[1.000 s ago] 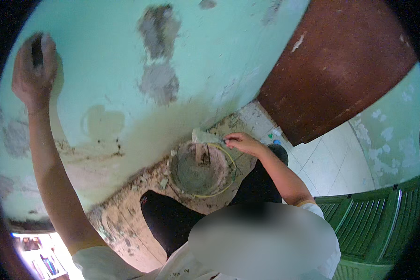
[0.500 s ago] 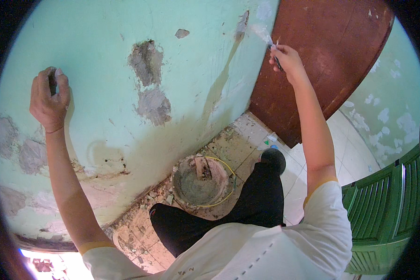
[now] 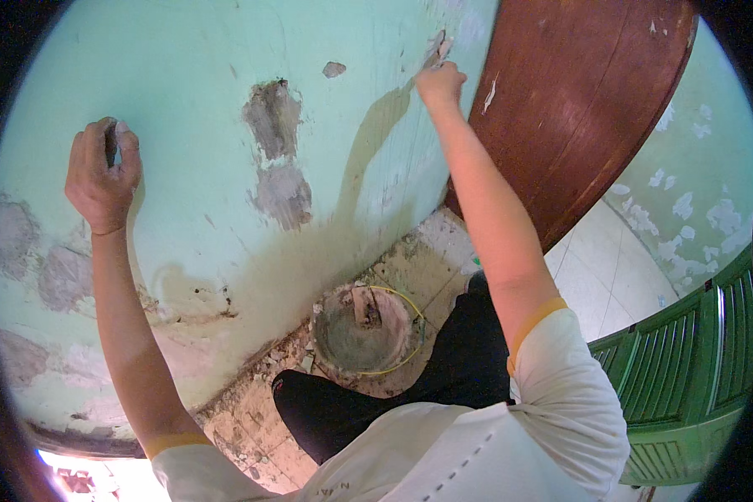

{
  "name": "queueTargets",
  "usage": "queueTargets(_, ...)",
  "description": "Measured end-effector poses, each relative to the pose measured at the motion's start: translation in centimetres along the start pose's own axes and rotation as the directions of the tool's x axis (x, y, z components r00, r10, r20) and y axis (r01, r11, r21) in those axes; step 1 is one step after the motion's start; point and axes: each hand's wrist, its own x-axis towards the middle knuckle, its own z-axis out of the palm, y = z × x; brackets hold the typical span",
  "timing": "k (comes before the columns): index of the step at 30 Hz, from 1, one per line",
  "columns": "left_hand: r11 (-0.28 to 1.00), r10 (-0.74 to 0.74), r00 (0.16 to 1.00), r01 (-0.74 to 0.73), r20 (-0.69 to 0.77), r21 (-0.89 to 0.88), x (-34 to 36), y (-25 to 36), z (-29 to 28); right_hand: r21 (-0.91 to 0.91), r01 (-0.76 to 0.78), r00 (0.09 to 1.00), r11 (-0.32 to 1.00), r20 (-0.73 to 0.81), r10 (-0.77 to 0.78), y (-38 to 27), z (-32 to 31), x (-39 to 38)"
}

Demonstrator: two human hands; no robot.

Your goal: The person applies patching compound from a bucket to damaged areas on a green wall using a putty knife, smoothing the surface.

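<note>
My left hand (image 3: pixel 100 171) is raised against the pale green wall (image 3: pixel 192 109), fingers closed around a small dark tool pressed to the surface. My right hand (image 3: pixel 439 84) reaches high on the same wall beside the door edge, gripping a putty knife (image 3: pixel 437 50) whose blade lies on a chipped spot. Grey filler patches (image 3: pixel 272 155) mark the wall between both hands. Down on the floor a round basin of grey paste (image 3: pixel 360 330) with a trowel in it sits by my dark-trousered legs.
A brown wooden door (image 3: pixel 577 109) stands right of the wall. A green louvred shutter (image 3: pixel 694 360) is at the lower right. The floor strip along the wall base (image 3: pixel 251 402) is littered with paint flakes and rubble. White floor tiles (image 3: pixel 602 276) lie beyond the door.
My right hand rose from the basin to the wall near the door, carrying the putty knife. The left hand stayed on the wall while the view shifted.
</note>
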Motion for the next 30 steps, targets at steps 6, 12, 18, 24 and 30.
queueTargets(6,1.0,-0.006,1.0,0.006,-0.005,-0.013,-0.2,0.0,0.4,0.023,0.071,0.997,0.997,0.013,-0.071,-3.3,3.1,-1.9)
queueTargets(12,0.998,0.034,0.998,-0.037,-0.05,-0.053,0.2,0.6,0.6,0.144,0.031,0.999,0.989,0.01,-0.033,-5.3,1.6,-3.0)
queueTargets(18,0.998,-0.062,0.996,0.061,0.058,0.025,-0.9,-0.4,0.6,0.405,0.002,1.0,0.914,-0.023,0.007,-4.4,-0.3,-6.0)
queueTargets(24,0.999,-0.046,0.996,0.044,0.071,0.03,-0.8,-0.5,0.1,0.436,-0.03,0.998,0.899,-0.036,0.051,-1.4,-4.0,-5.2)
queueTargets(30,0.997,-0.042,0.997,0.038,0.063,0.063,-0.5,0.0,0.9,0.345,0.019,0.999,0.938,-0.052,-0.001,-0.7,-1.8,-1.3)
